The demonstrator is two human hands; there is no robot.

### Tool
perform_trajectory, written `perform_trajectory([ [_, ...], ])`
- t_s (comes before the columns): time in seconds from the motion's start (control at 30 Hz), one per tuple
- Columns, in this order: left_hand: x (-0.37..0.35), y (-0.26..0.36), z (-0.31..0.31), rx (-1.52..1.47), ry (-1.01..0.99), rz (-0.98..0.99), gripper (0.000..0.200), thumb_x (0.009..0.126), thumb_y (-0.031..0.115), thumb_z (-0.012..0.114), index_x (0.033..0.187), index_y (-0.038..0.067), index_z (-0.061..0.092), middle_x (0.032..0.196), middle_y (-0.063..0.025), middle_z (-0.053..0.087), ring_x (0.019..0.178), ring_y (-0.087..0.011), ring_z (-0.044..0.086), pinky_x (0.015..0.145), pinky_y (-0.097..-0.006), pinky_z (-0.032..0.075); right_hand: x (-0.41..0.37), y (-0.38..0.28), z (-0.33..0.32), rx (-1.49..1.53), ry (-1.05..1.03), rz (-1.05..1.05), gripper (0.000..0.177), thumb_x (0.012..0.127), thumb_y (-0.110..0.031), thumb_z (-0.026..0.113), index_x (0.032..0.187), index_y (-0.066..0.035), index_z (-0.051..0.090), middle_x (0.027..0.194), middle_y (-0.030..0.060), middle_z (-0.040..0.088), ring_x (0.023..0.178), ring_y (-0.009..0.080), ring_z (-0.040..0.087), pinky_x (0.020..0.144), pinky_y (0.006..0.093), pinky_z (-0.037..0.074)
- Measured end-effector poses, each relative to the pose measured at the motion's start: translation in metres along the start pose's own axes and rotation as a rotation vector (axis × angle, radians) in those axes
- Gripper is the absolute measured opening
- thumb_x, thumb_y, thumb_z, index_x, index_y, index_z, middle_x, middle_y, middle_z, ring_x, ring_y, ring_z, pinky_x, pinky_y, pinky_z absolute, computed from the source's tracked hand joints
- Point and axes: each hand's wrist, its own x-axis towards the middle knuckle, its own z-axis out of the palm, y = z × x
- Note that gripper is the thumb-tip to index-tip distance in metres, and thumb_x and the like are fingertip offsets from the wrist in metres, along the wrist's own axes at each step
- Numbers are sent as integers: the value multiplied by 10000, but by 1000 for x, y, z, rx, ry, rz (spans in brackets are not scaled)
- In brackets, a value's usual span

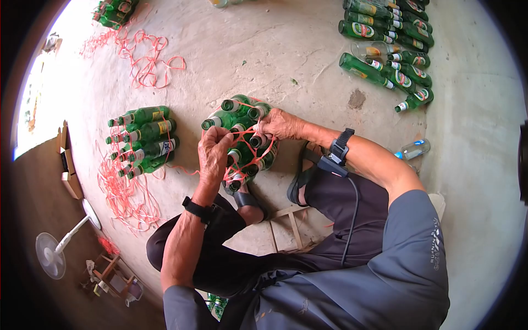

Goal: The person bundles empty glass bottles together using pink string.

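Note:
Between my feet a cluster of green glass bottles (240, 154) stands upright, necks up. Pink plastic strapping (254, 132) runs around and between the necks. My left hand (213, 151) is closed in a pinch on the strapping at the near-left side of the cluster. My right hand (281, 124) has its fingers curled over the strapping by the necks at the right side; its fingertips are partly hidden. A short stretch of strap runs between the two hands. Both wrists wear black bands.
Another bundle of green bottles (144, 137) lies to the left beside a heap of loose pink strap (124, 190). Rows of loose bottles (366, 71) lie along the right wall. A clear bottle (413, 149) lies near my right arm. A white fan (50, 256) stands lower left.

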Motion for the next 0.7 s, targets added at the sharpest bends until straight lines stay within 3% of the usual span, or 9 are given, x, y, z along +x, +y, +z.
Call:
perform_trajectory([
  [0.07,2,-3,0,7,0,17,47,850,56,597,840,13,580,798,1,566,730,-77,536,709,-234,471,-1,-2,1,-38,29,-139,300,878,-250,589,716,-26,704,540,14,569,499,84,501,475,265,421],
  [0.3,0,-1,1,184,36,186,26,831,14,562,857,12,566,782,-15,561,732,-107,549,709,-258,453,-3,-8,0,-65,-5,-86,272,873,-230,585,762,-15,710,570,18,589,514,84,513,484,259,433],
  [0.6,20,0,-8,135,-49,65,36,835,28,566,815,7,546,757,-24,574,696,-121,581,656,-261,485,-3,-9,2,-101,47,-81,324,881,-250,595,682,-5,669,568,32,591,539,103,535,532,285,461],
  [0.7,19,1,-6,2,-54,-17,40,843,40,578,813,22,558,755,-20,584,702,-125,599,655,-263,493,-3,-8,2,-94,47,-73,274,890,-235,610,717,-30,665,609,-13,579,566,54,513,506,236,409],
])
